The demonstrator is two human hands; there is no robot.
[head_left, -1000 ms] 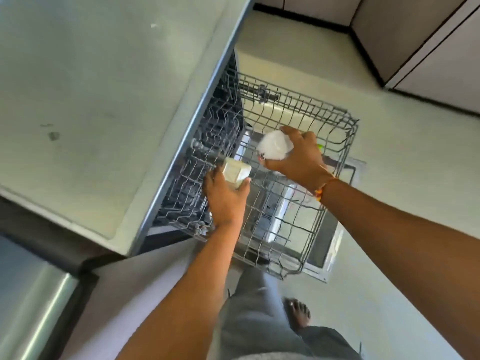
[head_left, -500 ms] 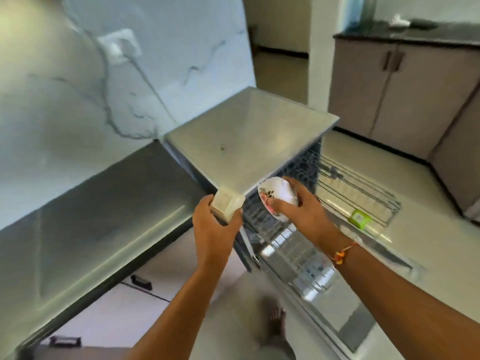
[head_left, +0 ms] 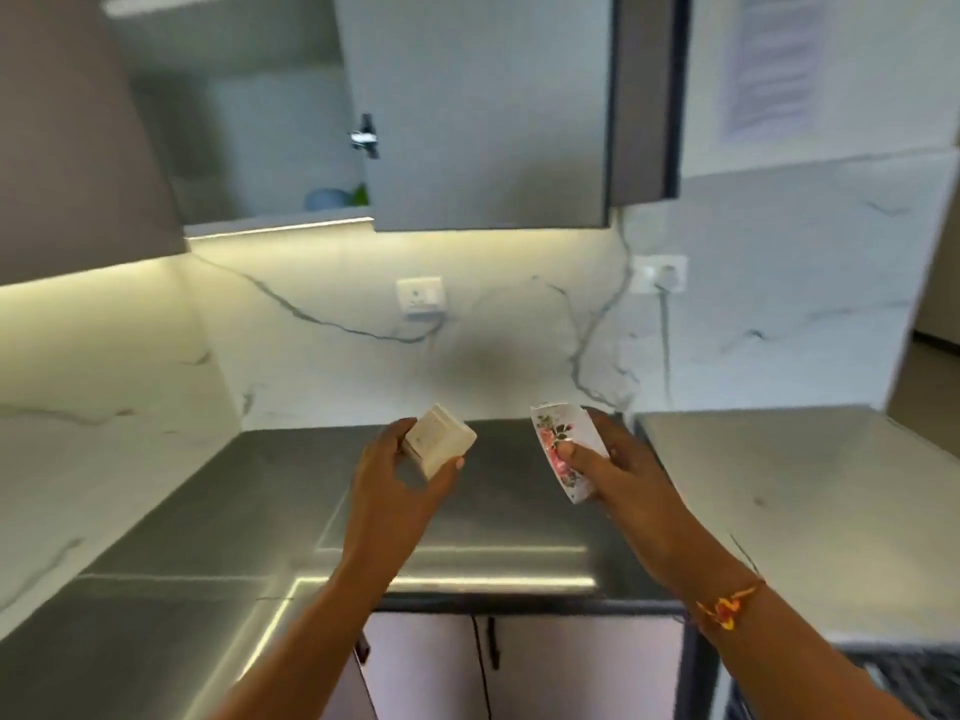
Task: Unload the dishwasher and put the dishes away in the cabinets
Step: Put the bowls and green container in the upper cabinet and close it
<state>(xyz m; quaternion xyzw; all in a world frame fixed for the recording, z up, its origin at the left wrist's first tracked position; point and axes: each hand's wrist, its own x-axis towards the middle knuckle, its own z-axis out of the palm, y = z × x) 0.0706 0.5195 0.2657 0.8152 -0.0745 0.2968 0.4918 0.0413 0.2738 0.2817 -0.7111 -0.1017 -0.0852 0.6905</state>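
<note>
My left hand (head_left: pixel 397 478) grips a small cream square dish (head_left: pixel 440 444), held above the steel counter (head_left: pixel 218 517). My right hand (head_left: pixel 615 465) holds a white bowl with a pink flower pattern (head_left: pixel 563 449), tilted on its side, thumb on its inside. Both dishes hover at chest height in front of the marble wall. Overhead, an upper cabinet (head_left: pixel 249 148) stands with its door (head_left: pixel 488 111) swung open; a blue item (head_left: pixel 324 199) sits on its lower shelf. The dishwasher rack (head_left: pixel 904 678) shows only at the bottom right corner.
A second lighter worktop (head_left: pixel 810 506) lies to the right. Wall sockets (head_left: pixel 420 298) sit on the marble backsplash. Lower cabinet doors (head_left: pixel 519 667) are below the counter's front edge. A paper sheet (head_left: pixel 769 65) hangs on the wall, upper right.
My view has swung up from the dishwasher rack to the counter and the open upper cabinet. Both hands lifted their dishes out of the rack and carried them left, over the counter.
</note>
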